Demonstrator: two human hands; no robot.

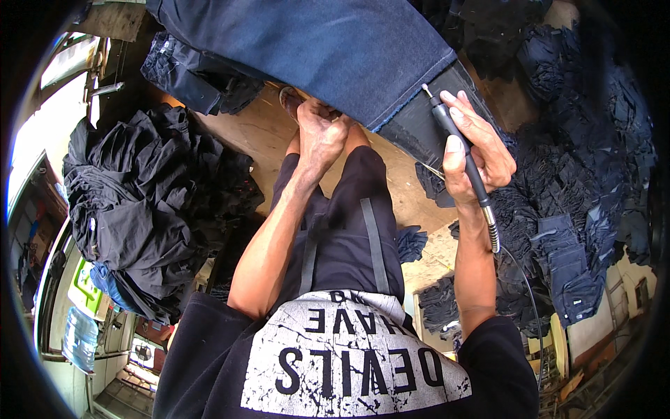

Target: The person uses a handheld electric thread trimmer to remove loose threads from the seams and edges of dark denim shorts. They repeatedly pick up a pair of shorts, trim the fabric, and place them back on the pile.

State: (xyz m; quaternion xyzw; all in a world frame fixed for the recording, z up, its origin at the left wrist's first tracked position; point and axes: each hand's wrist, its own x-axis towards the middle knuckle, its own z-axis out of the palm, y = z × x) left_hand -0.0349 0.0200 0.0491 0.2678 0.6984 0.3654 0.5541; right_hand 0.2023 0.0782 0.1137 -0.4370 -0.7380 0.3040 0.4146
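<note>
Head view, from the left: a big heap of black garments lies on the floor beside us, with a water bottle and a green box lower at the rim. Above it a folded stack of dark denim sits near the wooden floor.

Moving toward the middle, our left hand is closed tight, pinching the hem edge of the blue jeans leg that stretches across the top of the view. Our dark shorts and printed shirt fill the space below.

Further right, our right hand is wrapped around a slim black rotary tool, held like a pen; its metal tip touches the hem corner of the jeans leg, where a black support shows under the cloth. A flexible shaft runs down from the tool past our forearm.

On the far right more dark blue jeans lie piled thickly.

As for progress, we judge that the work on this hem is only beginning: the tip sits at one corner and we see no clear fraying along the edge, though the hem is too small to be sure. With heaps on both sides, we cannot tell which pile is finished and which waits.
</note>
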